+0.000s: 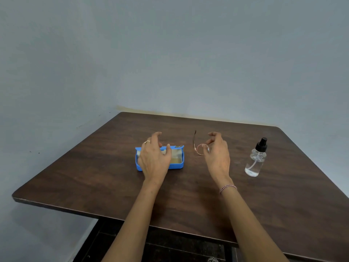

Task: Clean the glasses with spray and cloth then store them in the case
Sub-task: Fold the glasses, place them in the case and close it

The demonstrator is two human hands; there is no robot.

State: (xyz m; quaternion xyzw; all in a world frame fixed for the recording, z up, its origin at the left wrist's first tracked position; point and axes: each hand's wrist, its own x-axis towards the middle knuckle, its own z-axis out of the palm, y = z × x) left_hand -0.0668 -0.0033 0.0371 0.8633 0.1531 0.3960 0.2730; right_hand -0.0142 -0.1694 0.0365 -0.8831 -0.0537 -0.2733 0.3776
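While the left hand (154, 159) hangs over the open blue case (177, 165), fingers loosely bent and gripping nothing I can make out, the right hand (217, 156) hovers half-open above the glasses (200, 149), which lie on the worktop (113, 176) between case and spray bottle (255, 159). Both hands seem poised over what they will take first; cleaning looks not yet begun.

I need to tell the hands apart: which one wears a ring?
The left hand, over the blue case, has a ring; the right hand, by the glasses, shows only a wrist bracelet.
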